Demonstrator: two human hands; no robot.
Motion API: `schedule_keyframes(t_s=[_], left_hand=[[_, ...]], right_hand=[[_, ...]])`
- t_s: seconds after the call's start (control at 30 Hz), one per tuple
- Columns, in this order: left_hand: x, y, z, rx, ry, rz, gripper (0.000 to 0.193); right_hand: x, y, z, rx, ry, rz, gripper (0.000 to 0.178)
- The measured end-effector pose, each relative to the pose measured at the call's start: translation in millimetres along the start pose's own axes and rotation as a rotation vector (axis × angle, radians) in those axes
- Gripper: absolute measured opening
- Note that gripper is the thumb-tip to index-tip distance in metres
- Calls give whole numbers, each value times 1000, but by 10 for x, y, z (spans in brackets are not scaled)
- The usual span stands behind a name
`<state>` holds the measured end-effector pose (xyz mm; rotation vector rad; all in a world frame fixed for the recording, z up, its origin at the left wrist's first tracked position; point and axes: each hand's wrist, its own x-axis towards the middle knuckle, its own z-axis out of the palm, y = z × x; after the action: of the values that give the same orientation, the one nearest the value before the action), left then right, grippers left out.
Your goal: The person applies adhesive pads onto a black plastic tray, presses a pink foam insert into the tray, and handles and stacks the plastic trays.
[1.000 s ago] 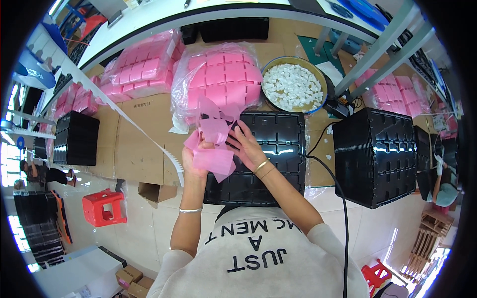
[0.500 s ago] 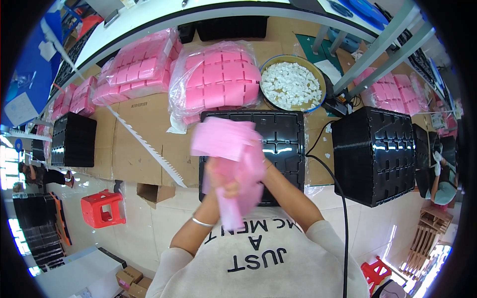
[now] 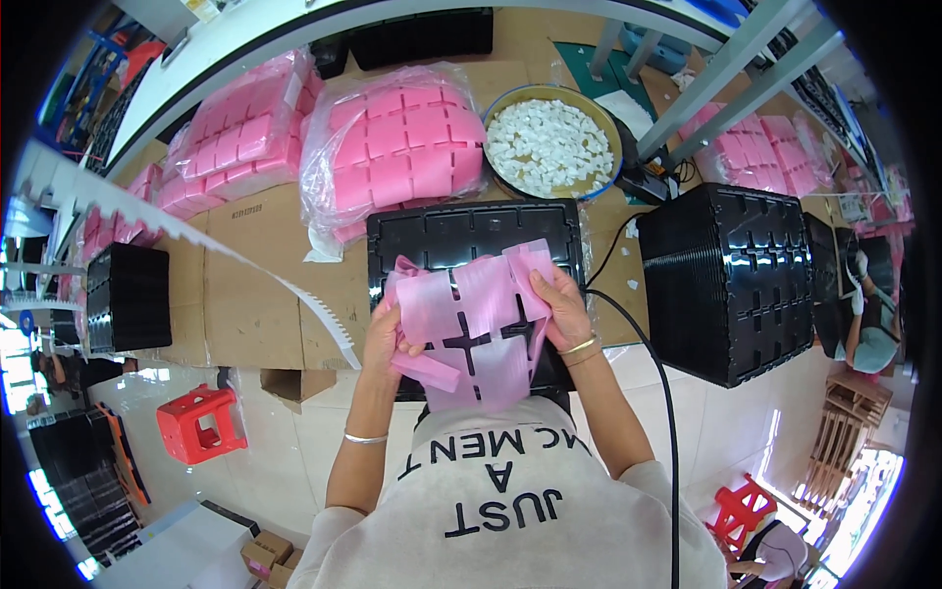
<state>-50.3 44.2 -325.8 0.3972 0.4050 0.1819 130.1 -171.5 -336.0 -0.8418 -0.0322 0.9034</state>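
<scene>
Stretching between left fingers [image 3: 411, 348] and right fingers [image 3: 542, 286], a slotted pink sheet [image 3: 489, 306] is pinched by both.

A workshop: stacked black trays [image 3: 731, 285], bagged pink sheets [image 3: 407, 147]

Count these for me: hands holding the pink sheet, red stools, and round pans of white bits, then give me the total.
Holding the pink sheet: 2, the left hand and the right hand
Red stools: 2, the left-side stool and the right-side stool
Round pan of white bits: 1
Total: 5
</scene>
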Motion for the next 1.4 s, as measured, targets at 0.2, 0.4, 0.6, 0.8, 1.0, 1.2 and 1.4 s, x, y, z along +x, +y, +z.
schedule_keyframes(t_s=[0.2,0.4,0.6,0.8,1.0,1.2,1.4], left_hand=[[-31,14,-268,716,398,271,23],[-236,95,-123,566,189,242,62],[-145,155,13,631,279,236,68],[-240,199,-104,728,425,192,60],[-326,217,-100,424,377,85,59],[-74,410,-166,426,95,78,62],[408,624,74,390,-52,181,63]], right_hand=[[-183,-81,-4,-636,154,-224,56],[-384,-86,25,-530,101,-175,71],[-387,32,-147,-500,43,-282,69],[-440,234,-148,-731,198,-94,57],[-434,169,-221,-768,141,-86,44],[-299,41,9,-660,156,-404,26],[5,-321,414,-1021,242,-916,36]])
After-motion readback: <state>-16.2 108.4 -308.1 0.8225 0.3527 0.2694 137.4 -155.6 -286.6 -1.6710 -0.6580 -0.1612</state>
